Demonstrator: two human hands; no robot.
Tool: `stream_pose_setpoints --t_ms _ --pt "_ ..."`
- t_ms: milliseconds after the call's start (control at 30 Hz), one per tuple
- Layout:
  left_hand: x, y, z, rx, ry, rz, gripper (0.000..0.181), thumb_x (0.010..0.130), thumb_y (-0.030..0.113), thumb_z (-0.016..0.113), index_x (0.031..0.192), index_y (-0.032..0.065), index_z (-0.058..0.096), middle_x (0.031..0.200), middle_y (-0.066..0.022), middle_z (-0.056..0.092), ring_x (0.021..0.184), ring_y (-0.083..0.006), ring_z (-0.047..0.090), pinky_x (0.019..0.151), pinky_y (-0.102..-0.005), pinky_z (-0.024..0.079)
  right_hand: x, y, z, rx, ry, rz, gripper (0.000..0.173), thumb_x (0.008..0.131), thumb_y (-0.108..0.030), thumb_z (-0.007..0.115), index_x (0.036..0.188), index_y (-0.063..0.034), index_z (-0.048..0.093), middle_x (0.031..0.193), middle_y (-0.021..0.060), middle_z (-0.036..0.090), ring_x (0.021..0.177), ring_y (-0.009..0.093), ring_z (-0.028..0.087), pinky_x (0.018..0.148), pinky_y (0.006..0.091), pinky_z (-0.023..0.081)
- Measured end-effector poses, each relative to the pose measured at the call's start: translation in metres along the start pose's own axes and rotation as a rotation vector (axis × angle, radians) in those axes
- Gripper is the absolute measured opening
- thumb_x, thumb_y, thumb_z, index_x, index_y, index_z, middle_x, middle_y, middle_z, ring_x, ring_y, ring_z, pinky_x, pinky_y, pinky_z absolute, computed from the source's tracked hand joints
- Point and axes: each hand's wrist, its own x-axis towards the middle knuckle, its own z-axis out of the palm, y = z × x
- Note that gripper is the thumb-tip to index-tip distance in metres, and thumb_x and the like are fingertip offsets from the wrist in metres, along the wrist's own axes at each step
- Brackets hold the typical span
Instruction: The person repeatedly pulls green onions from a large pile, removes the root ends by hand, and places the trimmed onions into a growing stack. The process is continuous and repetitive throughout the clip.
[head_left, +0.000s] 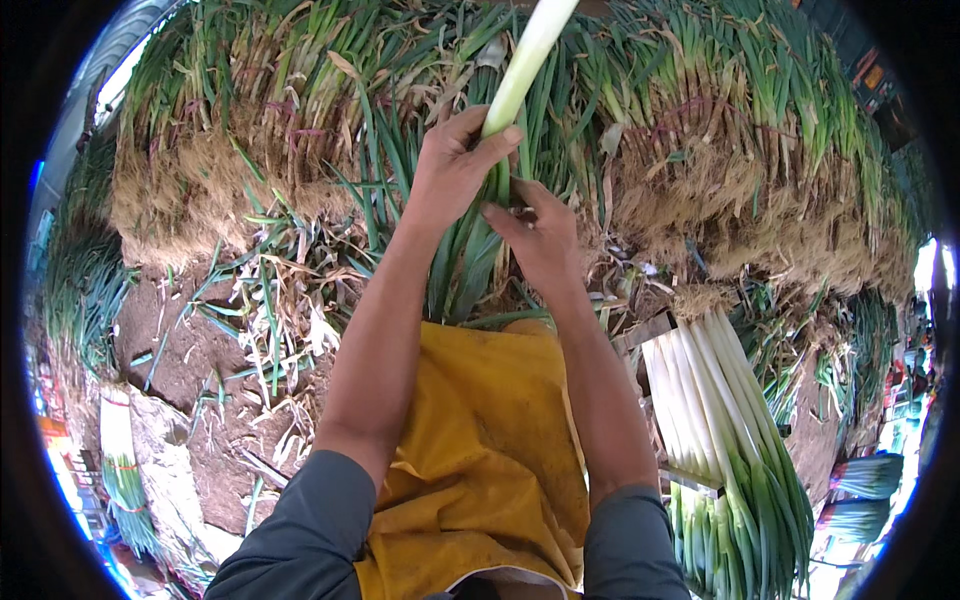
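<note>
Held upside down, a long white-stemmed leek or large green onion (525, 71) has its white shaft pointing away from me and its green leaves hanging towards my yellow apron (487, 450). My left hand (461, 161) grips it where the white turns green, thumb across the stem. Just below, my right hand (536, 229) has its thumb and fingers at the green leaves; how firmly they pinch is hard to see. The root end of the stalk is out of the frame.
Untrimmed bundles with roots (690, 172) line the far side. At right, cleaned white-stemmed stalks (705, 397) lie on a metal rack (694, 480). Peeled leaves (300, 300) litter the soil at left, near a tied bundle (120, 457). More bundles (862, 476) lie at far right.
</note>
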Motion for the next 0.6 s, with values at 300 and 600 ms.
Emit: stream_pose_setpoints --t_ms 300,600 --pt "0.002 -0.009 -0.005 -0.015 0.143 0.135 0.03 0.104 0.02 0.084 0.127 0.0018 0.08 0.101 0.0017 0.076 0.09 -0.0064 0.065 0.082 -0.0256 0.052 -0.015 0.026 0.005 -0.001 -0.041 0.188 0.014 0.103 -0.008 0.076 0.105 0.0038 0.07 0.08 0.013 0.062 0.07 0.018 0.052 0.065 0.0396 0.046" --pt "0.004 -0.002 -0.016 0.159 0.206 0.119 0.029 0.1 0.024 0.085 0.108 -0.0026 0.074 0.088 -0.0073 0.067 0.08 -0.0155 0.06 0.075 -0.0337 0.051 -0.022 0.017 0.008 -0.219 -0.028 0.092 0.026 0.109 -0.023 0.072 0.119 0.001 0.073 0.086 0.0149 0.066 0.075 0.022 0.061 0.069 0.0415 0.05"
